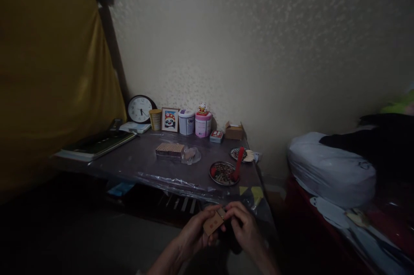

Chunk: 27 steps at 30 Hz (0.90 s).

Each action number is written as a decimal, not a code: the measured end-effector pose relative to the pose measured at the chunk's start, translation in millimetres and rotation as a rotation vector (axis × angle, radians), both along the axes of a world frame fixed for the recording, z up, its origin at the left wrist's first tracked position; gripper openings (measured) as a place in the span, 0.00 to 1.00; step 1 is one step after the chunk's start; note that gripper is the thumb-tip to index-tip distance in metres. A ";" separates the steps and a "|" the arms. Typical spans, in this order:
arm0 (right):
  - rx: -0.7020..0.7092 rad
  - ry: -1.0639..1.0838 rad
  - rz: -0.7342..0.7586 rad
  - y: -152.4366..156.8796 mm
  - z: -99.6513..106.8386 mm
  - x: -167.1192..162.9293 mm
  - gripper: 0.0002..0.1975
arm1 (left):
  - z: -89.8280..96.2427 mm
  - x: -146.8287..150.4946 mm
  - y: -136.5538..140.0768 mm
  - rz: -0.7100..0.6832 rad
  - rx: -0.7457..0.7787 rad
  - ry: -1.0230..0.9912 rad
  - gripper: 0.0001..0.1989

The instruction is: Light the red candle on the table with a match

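Observation:
My left hand (194, 227) is wrapped round a small brown cardboard box (212, 224) with faint reddish round marks, held tilted in front of the table's near edge. Pinched together, the fingers of my right hand (242, 223) touch the upper right end of the box; whether a smaller piece is between them is too dark to tell. Just beyond my hands, a round metal dish (223, 182) holds small mixed grains or beads, with a red spoon (239, 163) leaning up out of it. Behind it, a second dish (235, 152) carries several pale wooden sticks (249, 156).
On the plastic-covered table (136, 163) are a block of thin brown pieces (170, 152) and a crumpled clear bag (191, 155). A clock (140, 109), picture frame (170, 120), canisters (186, 122) and open carton (234, 130) line the wall. A white bundle (330, 167) lies right.

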State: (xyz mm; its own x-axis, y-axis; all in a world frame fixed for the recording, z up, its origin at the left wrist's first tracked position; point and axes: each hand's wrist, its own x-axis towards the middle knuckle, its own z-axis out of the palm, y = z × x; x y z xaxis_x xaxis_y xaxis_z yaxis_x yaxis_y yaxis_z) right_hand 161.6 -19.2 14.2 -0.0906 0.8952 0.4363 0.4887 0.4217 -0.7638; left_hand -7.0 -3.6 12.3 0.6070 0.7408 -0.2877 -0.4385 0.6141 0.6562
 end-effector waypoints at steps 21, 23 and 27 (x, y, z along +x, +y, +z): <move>-0.163 -0.237 0.043 0.7 -6.9 0.1 0.10 | -13.8 6.9 1.0 -0.042 0.195 0.070 0.25; -0.173 -0.264 0.044 0.9 -8.3 1.1 0.11 | -15.9 8.9 2.3 -0.043 0.192 0.105 0.26; -0.174 -0.289 0.068 1.9 -10.0 2.4 0.10 | -24.1 12.1 7.3 -0.041 0.203 0.132 0.28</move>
State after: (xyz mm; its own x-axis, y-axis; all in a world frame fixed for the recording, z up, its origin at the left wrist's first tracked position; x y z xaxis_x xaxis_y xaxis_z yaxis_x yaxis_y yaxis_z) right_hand 164.0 -17.4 4.2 -0.2499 0.9417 0.2254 0.6707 0.3362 -0.6612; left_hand 5.1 3.7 -11.9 0.6048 0.7669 -0.2146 -0.3177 0.4794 0.8181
